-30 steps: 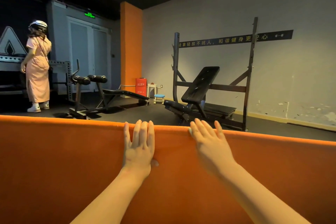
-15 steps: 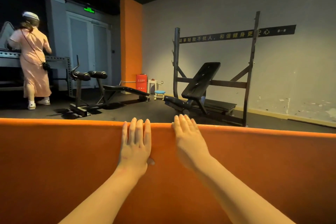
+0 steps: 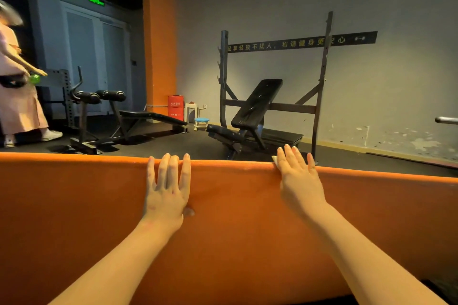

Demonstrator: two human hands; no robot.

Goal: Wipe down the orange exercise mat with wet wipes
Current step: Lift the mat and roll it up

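Observation:
The orange exercise mat (image 3: 74, 205) fills the lower half of the view, its far edge running across the middle. My left hand (image 3: 167, 188) lies flat on the mat with straight fingers reaching the far edge. My right hand (image 3: 300, 178) presses flat near the same edge further right. A small white corner of a wet wipe (image 3: 274, 158) sticks out under its fingers; the remainder of the wipe is hidden beneath the palm.
Beyond the mat stand an incline bench in a black rack (image 3: 257, 106), a leg bench (image 3: 104, 106), a red box (image 3: 176, 106) and a small blue stool (image 3: 201, 121). A person in a pink dress (image 3: 17, 96) stands at the far left.
My right hand slid left along the far edge, then back to the right, further than where it started. My left hand stayed put. The person at the left turned and shifted.

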